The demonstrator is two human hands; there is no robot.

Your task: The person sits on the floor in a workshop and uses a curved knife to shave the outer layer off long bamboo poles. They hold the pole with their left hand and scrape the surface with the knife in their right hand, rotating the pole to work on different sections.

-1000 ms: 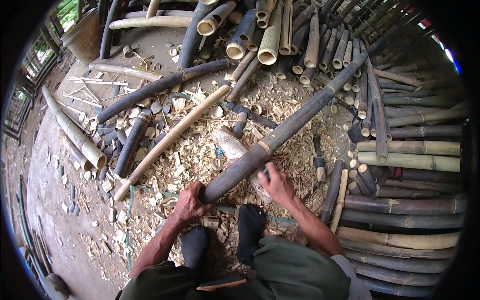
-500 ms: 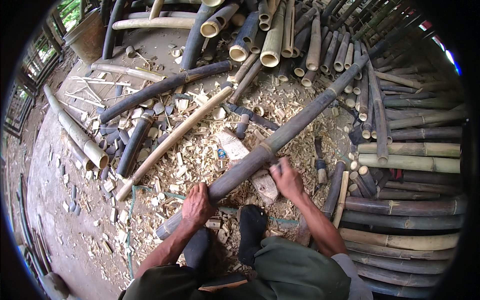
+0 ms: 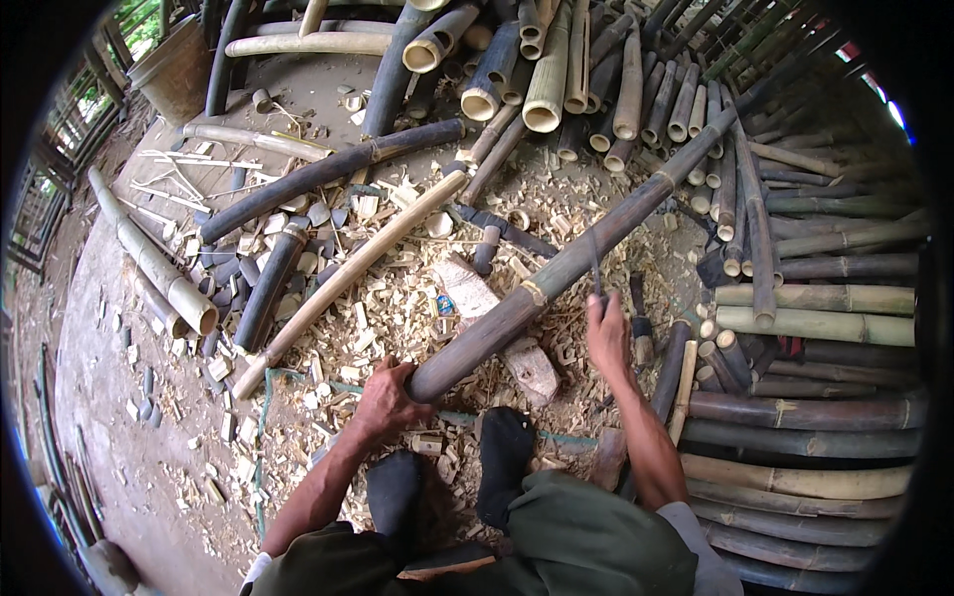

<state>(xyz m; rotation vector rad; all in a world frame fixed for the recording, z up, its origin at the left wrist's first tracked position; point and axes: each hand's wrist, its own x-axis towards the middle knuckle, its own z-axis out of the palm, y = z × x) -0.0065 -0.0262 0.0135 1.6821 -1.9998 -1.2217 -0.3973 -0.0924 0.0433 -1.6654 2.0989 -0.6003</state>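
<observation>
A long dark bamboo pole slants from near my feet toward the upper right. It rests across a pale wooden block. My left hand is closed round the pole's near end. My right hand grips a knife by its handle, on the right side of the pole. Its thin dark blade points away from me and overlaps the pole in view; whether it touches cannot be told. My left forearm hides part of the ground below the pole's end.
Wood chips cover the ground around the block. A peeled pole and a dark pole lie to the left. Stacked bamboo lines the right side, with more cut tubes at the back. A bucket stands far left.
My right hand has moved right and away from me, with the knife blade now upright in view. The length of bamboo that stuck out past my left hand no longer shows there.
</observation>
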